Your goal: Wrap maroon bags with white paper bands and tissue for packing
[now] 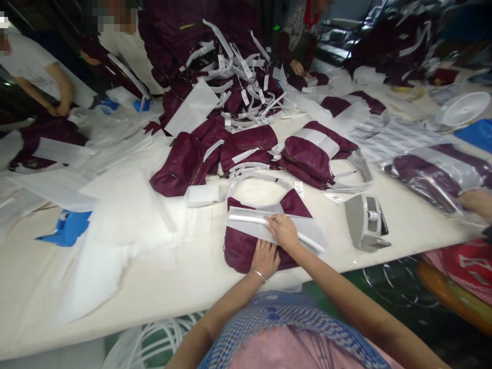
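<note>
A maroon bag lies on the white table right in front of me. A sheet of white wrapping paper is folded across its top. My right hand lies flat on that paper, fingers stretched out and pressing it down. My left hand, with a bracelet at the wrist, rests on the bag's lower front edge with the fingers curled against the maroon material. The bag's white-wrapped handle arcs up behind it.
Several more maroon bags and a tagged heap fill the table's middle and back. White sheets cover the left. A grey tape dispenser stands to my right, beside bagged goods. Other people work at the far side and right.
</note>
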The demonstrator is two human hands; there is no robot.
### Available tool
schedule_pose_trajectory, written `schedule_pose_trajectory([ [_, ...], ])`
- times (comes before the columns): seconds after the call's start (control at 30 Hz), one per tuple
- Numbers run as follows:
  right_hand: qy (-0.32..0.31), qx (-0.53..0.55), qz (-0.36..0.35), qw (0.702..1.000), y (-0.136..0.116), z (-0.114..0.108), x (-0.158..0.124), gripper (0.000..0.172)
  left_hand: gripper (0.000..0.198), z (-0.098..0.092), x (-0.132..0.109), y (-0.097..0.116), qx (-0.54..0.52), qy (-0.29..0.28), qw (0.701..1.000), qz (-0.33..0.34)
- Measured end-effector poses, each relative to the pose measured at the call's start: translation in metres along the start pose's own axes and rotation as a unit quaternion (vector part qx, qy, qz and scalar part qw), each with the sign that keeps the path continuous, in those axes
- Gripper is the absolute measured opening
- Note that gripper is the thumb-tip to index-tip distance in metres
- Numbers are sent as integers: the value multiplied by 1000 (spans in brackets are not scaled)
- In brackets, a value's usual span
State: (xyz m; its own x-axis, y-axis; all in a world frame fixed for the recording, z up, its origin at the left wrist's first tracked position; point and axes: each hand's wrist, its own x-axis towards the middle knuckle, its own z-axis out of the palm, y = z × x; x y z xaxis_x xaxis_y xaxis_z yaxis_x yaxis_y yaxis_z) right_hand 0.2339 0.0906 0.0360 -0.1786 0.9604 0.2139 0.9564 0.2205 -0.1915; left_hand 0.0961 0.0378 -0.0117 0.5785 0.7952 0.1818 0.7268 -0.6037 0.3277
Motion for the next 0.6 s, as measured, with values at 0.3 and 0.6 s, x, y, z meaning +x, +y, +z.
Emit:
schedule_pose_trajectory([
  [0.3, -7, 6, 4, 1000, 4, 2, 3, 37, 47, 1, 0, 0, -6, -5, 1000, 2],
  [0.6, 36, 78, 42, 995, 1, 12, -8, 41, 48, 3, 0, -2, -5, -2, 1000, 17],
])
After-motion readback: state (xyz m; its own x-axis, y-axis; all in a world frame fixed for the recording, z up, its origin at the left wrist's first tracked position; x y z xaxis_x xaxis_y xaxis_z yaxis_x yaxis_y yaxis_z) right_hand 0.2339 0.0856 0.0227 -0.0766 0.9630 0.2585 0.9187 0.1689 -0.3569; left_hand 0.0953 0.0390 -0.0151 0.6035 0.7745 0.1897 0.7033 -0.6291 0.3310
